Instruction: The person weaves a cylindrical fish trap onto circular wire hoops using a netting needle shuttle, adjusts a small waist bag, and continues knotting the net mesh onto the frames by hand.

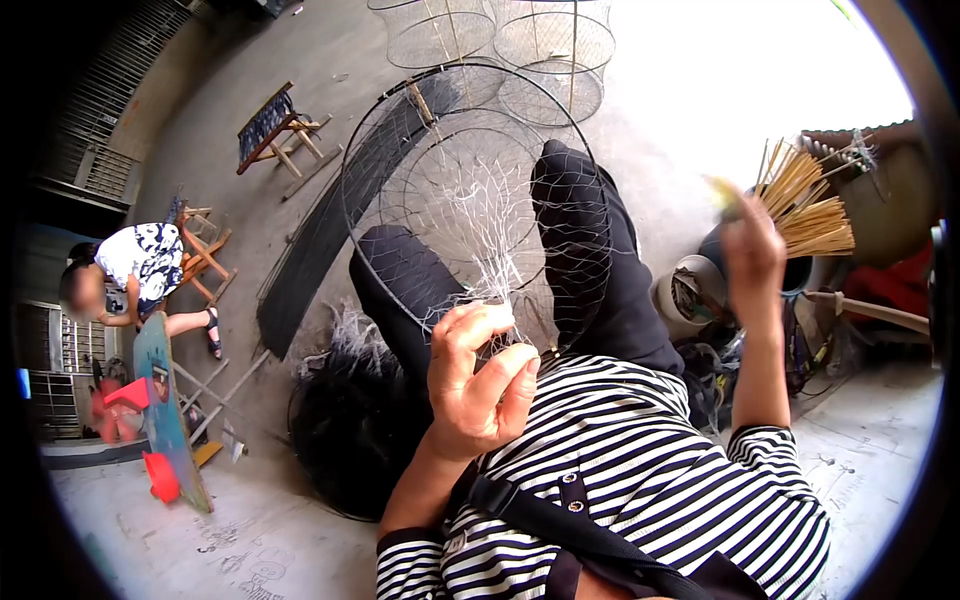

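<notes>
White netting (pixel 490 230) is bunched inside a round, dark-rimmed net frame (pixel 345 170) that rests over the knees. My left hand (pixel 475 385) pinches the gathered end of that netting at the near edge of the hoop, its fingers closed around it. Off to the right, my right hand (pixel 752 245) is raised, apart from the net. Its fingers are blurred, with a small yellowish thing (pixel 722 190) at their tips that I cannot make out.
Bamboo sticks (pixel 815 215) stand in a container at the right, beside a white bucket (pixel 690 290). More round net cages (pixel 440 35) are at the top. A folding stool (pixel 275 130), a seated person (pixel 140 265) and a tilted board (pixel 165 400) are at the left.
</notes>
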A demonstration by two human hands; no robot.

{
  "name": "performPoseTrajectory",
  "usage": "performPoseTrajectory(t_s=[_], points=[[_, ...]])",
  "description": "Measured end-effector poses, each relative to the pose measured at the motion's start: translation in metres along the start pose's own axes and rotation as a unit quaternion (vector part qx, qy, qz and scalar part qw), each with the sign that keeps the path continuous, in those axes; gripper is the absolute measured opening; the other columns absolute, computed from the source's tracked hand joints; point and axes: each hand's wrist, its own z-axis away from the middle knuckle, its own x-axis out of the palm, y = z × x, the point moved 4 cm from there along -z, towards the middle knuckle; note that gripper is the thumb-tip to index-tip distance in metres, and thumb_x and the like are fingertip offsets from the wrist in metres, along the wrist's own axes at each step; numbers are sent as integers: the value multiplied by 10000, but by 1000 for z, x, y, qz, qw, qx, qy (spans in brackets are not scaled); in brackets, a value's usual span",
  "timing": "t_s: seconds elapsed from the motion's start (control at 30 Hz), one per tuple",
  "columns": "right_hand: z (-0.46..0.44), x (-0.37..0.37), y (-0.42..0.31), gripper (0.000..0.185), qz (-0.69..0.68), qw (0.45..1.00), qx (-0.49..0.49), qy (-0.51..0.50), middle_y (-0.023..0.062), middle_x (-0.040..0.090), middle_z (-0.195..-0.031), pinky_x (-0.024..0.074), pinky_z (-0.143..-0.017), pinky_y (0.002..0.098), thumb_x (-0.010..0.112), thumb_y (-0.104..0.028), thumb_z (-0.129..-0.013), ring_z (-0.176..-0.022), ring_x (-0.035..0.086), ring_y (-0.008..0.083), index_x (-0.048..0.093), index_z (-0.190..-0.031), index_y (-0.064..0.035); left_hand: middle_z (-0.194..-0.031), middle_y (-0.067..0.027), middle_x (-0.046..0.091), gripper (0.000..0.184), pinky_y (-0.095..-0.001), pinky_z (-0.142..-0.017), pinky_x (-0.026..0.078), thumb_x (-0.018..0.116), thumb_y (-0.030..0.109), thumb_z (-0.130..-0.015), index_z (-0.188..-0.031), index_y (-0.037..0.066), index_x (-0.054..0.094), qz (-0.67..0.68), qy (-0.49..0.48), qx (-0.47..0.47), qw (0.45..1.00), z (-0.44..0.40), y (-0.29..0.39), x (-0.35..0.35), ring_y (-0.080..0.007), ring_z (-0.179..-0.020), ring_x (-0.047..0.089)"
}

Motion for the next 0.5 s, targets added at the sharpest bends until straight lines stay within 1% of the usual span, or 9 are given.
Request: performPoseTrajectory(t_s=[0.03, 0.13, 0.2, 0.23, 0.27, 0.5], points=[[-5, 16, -41, 394, -52, 993, -86, -59, 102, 679, -914, 512, -658, 290, 600, -61, -911, -743, 621, 233, 661, -1300, -60, -1215, -155, 572, 111, -472, -984, 483, 735, 33, -804, -912, 36, 708, -5, 3, -3, 1000, 0, 2, -4, -349, -1099, 591], [-5, 40, -76, 451, -48, 973, -188, -125, 56, 582, -804, 456, -585, 349, 703, -42, -822, -661, 549, 208, 682, -1269, -98, -1164, -155, 589, 126, -462, -952, 491, 734, 43, -798, -920, 31, 708, -12, 16, -5, 1000, 0, 8, -5, -340, -1077, 587], [-5, 47, -80, 469, -17, 968, -221, -121, 35, 531, -782, 447, -580, 347, 738, -110, -813, -657, 531, 203, 683, -1277, -146, -1143, -157, 595, 133, -457, -937, 495, 735, 50, -796, -925, 29, 709, -8, 29, -8, 1000, 1, 8, -5, -336, -1065, 585], [-5, 52, -82, 479, -1, 964, -238, -118, 25, 505, -771, 443, -577, 347, 756, -144, -808, -655, 521, 200, 684, -1281, -170, -1142, -156, 594, 134, -456, -936, 495, 736, 51, -795, -925, 29, 709, -2, 35, -15, 999, 2, 8, -4, -336, -1063, 586], [-9, 51, -86, 478, 0, 960, -251, -121, 24, 506, -773, 443, -578, 346, 755, -150, -812, -656, 521, 198, 683, -1284, -174, -1141, -156, 592, 135, -455, -935, 495, 737, 51, -795, -925, 29, 710, 3, 41, -20, 999, 3, 9, -4, -337, -1061, 586], [-2, 64, -80, 482, 6, 960, -246, -131, 19, 492, -764, 447, -579, 347, 752, -179, -821, -649, 513, 195, 675, -1297, -188, -1124, -145, 589, 138, -454, -931, 495, 745, 51, -793, -927, 33, 718, 12, 44, -20, 999, 5, 10, -7, -325, -1054, 590]])
